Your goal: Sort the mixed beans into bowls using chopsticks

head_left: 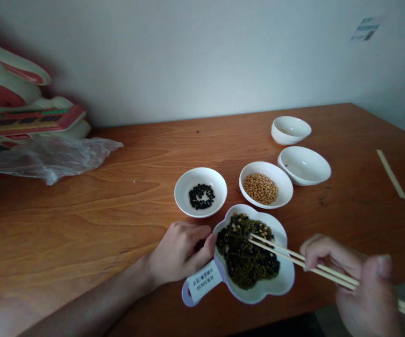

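Note:
My left hand is closed on the left rim of a white clover-shaped dish with a pale purple edge and a labelled handle. In the dish lie green beans mixed with black and tan ones. A pair of wooden chopsticks is gripped in my right hand, tips down at the beans near the dish's middle. Whether the tips pinch a bean I cannot tell. Just beyond the dish, one white bowl holds black beans; another white bowl holds tan beans.
Farther back right stand two more white bowls, a nearer bowl with a dark speck and a farther bowl. A light wooden strip lies at the right. At the left are a clear plastic bag and a rabbit-shaped toy against the wall.

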`<state>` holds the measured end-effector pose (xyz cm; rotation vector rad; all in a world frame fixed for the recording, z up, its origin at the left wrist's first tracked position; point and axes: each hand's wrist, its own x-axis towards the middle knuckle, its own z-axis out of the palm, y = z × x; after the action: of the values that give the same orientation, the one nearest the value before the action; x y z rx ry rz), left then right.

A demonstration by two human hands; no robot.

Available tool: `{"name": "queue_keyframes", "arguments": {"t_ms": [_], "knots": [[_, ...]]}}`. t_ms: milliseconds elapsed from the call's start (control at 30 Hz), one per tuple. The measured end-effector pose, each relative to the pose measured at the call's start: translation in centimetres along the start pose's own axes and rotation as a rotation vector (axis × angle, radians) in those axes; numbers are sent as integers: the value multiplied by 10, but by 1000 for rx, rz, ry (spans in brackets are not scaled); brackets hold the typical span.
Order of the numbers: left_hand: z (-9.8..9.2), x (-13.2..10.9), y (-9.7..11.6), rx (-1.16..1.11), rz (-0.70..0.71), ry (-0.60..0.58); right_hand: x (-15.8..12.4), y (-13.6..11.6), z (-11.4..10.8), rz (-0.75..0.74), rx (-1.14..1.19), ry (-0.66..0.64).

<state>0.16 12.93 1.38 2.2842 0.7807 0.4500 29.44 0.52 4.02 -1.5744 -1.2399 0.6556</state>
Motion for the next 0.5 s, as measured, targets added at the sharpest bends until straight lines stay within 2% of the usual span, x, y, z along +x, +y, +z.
{"name": "queue_keyframes", "arguments": {"t_ms": [267,500], "knots": [[0,-1,1,-18,-11,-8,-4,3,-4,-15,-51,57],[-1,-1,2,-13,-1,7,-2,-3,-5,-46,63,87]]}}
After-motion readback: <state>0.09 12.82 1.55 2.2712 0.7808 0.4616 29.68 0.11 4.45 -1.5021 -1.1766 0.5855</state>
